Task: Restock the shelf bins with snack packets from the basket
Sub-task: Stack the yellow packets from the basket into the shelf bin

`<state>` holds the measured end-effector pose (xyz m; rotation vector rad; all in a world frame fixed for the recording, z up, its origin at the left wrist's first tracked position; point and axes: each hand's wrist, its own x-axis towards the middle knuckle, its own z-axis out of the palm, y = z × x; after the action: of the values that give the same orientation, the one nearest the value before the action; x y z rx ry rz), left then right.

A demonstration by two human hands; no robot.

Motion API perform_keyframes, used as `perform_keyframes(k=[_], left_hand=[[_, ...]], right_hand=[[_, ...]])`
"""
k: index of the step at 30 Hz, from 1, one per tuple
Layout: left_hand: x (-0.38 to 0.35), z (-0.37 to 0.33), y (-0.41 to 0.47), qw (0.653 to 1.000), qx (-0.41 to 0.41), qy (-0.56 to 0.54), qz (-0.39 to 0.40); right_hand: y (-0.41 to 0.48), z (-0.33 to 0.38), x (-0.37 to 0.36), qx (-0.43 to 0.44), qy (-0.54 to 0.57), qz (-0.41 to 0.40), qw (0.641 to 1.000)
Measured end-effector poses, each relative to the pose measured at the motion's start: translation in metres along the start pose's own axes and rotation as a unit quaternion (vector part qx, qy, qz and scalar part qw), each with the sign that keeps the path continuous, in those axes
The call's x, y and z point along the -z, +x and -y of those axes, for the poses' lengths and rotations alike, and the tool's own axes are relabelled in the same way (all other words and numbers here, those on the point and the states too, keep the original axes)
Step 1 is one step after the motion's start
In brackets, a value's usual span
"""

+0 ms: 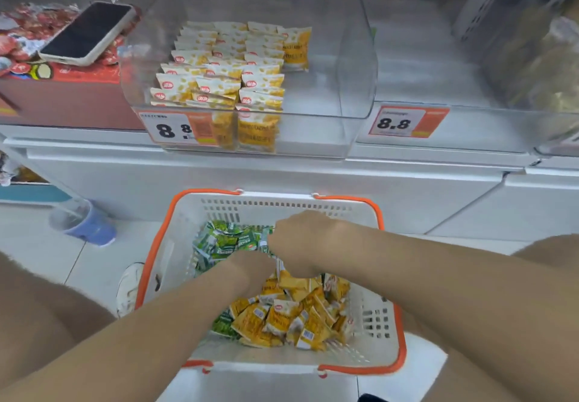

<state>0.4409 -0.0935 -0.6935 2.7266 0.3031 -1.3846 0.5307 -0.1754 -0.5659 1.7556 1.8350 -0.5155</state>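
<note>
White sheet-metal shelf (282,179) carries two clear, rigid plastic bins. The left bin (329,94) holds shelved yellow packets (225,69) upright in rows from its left wall to its front edge. The right bin (438,66) stands just beside it.

The white perforated basket (372,323), with an orange rim, sits below. Green packets (224,242) lie in its far-left corner and loose yellow packets (291,320) toward its near-right corner.

Both hands reach into the basket centre. The right hand (300,238) is knuckles-up, fingers bent down into the pile. The left hand (250,268) lies partly beneath it. Fingertips are hidden, so the grip of either hand cannot be determined.

The pouches look glossy, pillow-shaped and probably slippery. Recommended procedure: gather one colour only, square the edges, lift a small stack and seat it upright.
</note>
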Motion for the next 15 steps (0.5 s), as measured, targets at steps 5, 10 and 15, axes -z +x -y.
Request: perform_keyframes(k=[5,10,15], left_hand=[[-0.02,-0.011,0.036,0.979,-0.113,0.129,-0.108],[-0.043,-0.03,0.045,0.975,-0.091,0.186,-0.078],[-0.061,-0.049,0.043,0.988,-0.072,0.096,-0.102]], right_hand=[[0.01,-0.016,-0.003,-0.02,0.019,0.013,1.0],[0.009,-0.031,-0.005,-0.044,0.05,0.01,0.998],[0.006,-0.03,-0.012,-0.036,0.039,0.005,0.999]])
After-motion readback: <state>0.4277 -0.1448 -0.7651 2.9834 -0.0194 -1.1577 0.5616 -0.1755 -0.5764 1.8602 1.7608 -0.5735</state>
